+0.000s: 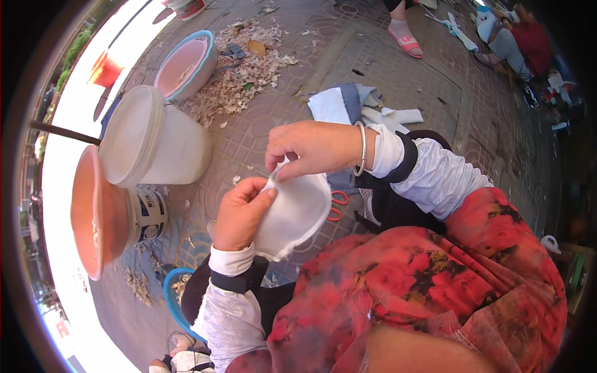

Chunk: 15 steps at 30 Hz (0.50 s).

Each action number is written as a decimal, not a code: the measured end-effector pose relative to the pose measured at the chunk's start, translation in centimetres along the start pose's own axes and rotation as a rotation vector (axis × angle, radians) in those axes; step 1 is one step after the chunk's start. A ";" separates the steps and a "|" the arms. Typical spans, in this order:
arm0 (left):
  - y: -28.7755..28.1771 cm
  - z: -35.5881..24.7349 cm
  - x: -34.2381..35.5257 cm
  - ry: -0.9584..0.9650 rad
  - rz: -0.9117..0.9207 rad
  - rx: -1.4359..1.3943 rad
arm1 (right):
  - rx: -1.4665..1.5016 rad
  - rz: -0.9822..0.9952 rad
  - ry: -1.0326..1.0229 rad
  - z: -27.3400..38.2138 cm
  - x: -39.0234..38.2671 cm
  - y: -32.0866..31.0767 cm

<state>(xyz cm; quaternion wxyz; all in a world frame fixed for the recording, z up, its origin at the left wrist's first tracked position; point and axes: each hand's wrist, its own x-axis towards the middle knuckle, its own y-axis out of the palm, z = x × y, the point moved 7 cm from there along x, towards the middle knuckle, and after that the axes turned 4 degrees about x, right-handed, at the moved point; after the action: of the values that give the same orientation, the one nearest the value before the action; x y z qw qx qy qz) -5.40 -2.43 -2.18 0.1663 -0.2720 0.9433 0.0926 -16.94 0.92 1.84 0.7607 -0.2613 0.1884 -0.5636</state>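
A white cloth piece (292, 217) with a rounded outline and fuzzy, frayed edges hangs above my lap. My left hand (239, 211) pinches its upper left edge between thumb and fingers. Just above, my right hand (308, 149) is closed on the same edge near its top corner, thumb against bent fingers. Whether a needle or thread is between those fingertips is too small to tell. Scissors with red handles (337, 206) show beside the cloth, their blades hidden. Folded white and blue-grey cloths (339, 105) lie on the paving beyond my right wrist.
At the left stand a lidded white bucket (186, 146) and an orange basin (84, 214) on another bucket. Beyond are a pink-and-blue basin (165, 71) and scattered dry peelings (249, 78). A blue basin (171, 298) sits by my left knee. Another person's sandalled foot (405, 40) is ahead.
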 end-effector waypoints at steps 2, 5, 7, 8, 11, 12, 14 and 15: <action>-0.3 -0.5 -0.7 0.020 -0.016 -0.006 | 0.162 -0.107 -0.143 0.5 0.2 0.6; -1.0 -0.4 -1.0 0.036 -0.009 0.028 | 0.332 -0.073 -0.133 1.2 0.5 1.3; -1.3 -0.2 -1.1 0.023 -0.004 0.067 | 0.350 0.078 0.011 0.8 0.7 2.3; -1.2 -0.1 -0.9 0.005 0.006 0.096 | 0.235 0.100 0.065 0.3 0.8 2.0; -1.9 -0.2 -0.9 -0.022 -0.025 0.173 | 0.074 0.012 0.077 -1.2 0.9 0.3; -2.5 -0.2 -0.9 -0.031 -0.064 0.219 | 0.092 -0.027 0.138 -1.8 0.8 -0.5; -3.5 -0.4 -1.0 -0.034 -0.092 0.240 | 0.070 -0.099 0.206 -2.7 0.6 -1.8; -3.8 -0.3 -1.0 -0.040 -0.120 0.256 | 0.070 -0.103 0.210 -3.0 0.4 -2.0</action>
<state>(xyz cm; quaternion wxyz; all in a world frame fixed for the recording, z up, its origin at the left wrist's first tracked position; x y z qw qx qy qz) -2.66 -5.24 -1.84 0.2237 -0.3028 0.9259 -0.0332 -20.10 -0.51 0.67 0.7156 -0.1835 0.2336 -0.6322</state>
